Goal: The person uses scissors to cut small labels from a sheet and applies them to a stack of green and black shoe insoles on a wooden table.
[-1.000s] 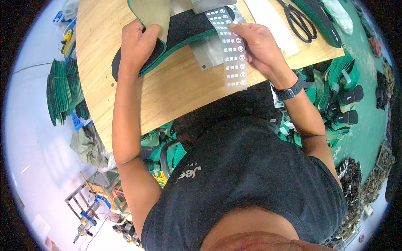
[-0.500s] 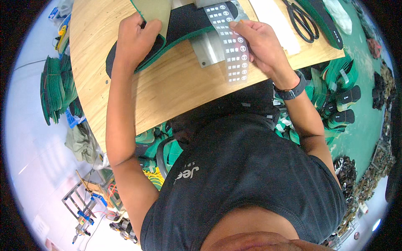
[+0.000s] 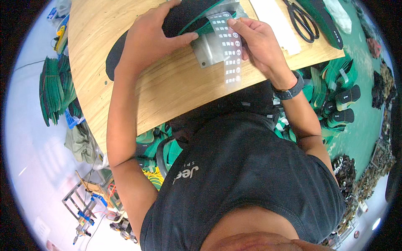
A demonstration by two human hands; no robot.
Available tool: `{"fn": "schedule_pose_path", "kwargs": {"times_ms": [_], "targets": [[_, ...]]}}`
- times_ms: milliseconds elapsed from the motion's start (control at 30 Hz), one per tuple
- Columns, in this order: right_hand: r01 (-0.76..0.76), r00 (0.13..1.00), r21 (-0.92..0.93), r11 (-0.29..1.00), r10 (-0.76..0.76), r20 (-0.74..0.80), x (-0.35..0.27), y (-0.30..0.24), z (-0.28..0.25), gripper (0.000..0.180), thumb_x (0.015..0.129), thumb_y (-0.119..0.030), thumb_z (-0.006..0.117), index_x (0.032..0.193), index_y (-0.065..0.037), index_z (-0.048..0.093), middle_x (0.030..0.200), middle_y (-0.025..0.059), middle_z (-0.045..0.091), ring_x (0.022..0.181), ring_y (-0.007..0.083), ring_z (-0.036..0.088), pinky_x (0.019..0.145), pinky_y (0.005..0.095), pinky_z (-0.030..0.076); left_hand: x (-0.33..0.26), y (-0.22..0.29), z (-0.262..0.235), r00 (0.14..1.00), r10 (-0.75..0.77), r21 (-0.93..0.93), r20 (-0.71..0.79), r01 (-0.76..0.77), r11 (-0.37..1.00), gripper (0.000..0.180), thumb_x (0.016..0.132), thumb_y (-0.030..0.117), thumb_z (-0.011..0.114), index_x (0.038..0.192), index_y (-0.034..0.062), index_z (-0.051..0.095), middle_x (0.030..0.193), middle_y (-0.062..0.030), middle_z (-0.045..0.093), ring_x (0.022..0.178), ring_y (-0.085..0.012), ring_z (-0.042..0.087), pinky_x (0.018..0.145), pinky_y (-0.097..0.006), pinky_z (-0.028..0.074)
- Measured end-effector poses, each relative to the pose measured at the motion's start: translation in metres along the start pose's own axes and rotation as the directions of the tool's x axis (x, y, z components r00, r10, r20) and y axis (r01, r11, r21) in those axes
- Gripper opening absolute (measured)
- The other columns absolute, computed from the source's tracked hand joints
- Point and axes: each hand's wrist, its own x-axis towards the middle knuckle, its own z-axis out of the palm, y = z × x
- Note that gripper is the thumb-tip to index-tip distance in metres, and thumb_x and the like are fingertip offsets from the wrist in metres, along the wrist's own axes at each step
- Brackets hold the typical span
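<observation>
On the wooden table, a black insole [image 3: 190, 11] with a green edge lies partly beneath my left hand [image 3: 146, 39]. That hand is open, thumb stretched away from the fingers, palm over the dark material. My right hand [image 3: 261, 46] is closed, thumb and fingers pinching a clear label strip [image 3: 229, 52] printed with rows of white marks. The strip hangs down over a thin metal plate [image 3: 205, 52] and the bare wood. Its upper part lies near the green edge of the insole. Part of the insole is hidden by my left hand.
Black-handled scissors [image 3: 302, 23] and a white sheet [image 3: 276, 25] lie to the right on the wooden table [image 3: 176, 92]. Another green-edged insole [image 3: 324, 25] is at the far right. Bundled insoles [image 3: 56, 90] hang at left; more stacks [image 3: 341, 106] sit below the table's right edge.
My left hand has opened from its grip on a beige-backed piece, which is out of sight now. It has spread over the black insole. My right hand still pinches the label strip, which has shifted slightly.
</observation>
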Motion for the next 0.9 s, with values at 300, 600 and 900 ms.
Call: {"fn": "schedule_pose_path", "kwargs": {"times_ms": [300, 600, 900], "targets": [[0.125, 0.985, -0.002, 0.992, -0.124, -0.119, -0.018, -0.005, -0.009, 0.026, 0.094, -0.023, 0.056, 0.081, -0.002, 0.062, 0.061, 0.0004, 0.057, 0.045, 0.0051, 0.048, 0.039, 0.0183, 0.037, -0.007, -0.02, 0.006, 0.99, 0.086, -0.117, -0.109, -0.099, 0.988, 0.061, 0.072, 0.031, 0.076, 0.126, 0.012, 0.055, 0.1, -0.0143, 0.067, 0.088, -0.0232, 0.064, 0.082, -0.034, 0.049], [0.022, 0.997, -0.035, 0.999, -0.024, -0.067, -0.008, -0.009, -0.006, 0.028, 0.093, -0.023, 0.057, 0.074, -0.002, 0.062, 0.059, -0.0005, 0.055, 0.043, 0.0053, 0.046, 0.037, 0.0193, 0.035, -0.003, -0.043, 0.003, 0.949, -0.129, -0.481, -0.287, -0.026, 0.876, 0.027, 0.079, 0.019, 0.052, 0.094, -0.0013, 0.061, 0.079, -0.0124, 0.063, 0.072, -0.0198, 0.058, 0.071, -0.034, 0.048], [0.017, 1.0, -0.132, 0.991, -0.018, -0.012, -0.001, -0.002, -0.005, 0.031, 0.092, -0.027, 0.059, 0.071, -0.005, 0.061, 0.054, -0.0022, 0.052, 0.04, 0.0043, 0.044, 0.036, 0.0194, 0.032, -0.005, -0.045, 0.005, 0.958, -0.158, -0.505, -0.24, 0.016, 0.863, 0.019, 0.079, 0.017, 0.052, 0.08, -0.0011, 0.057, 0.064, -0.0044, 0.055, 0.062, -0.0136, 0.049, 0.059, -0.031, 0.043]]}}
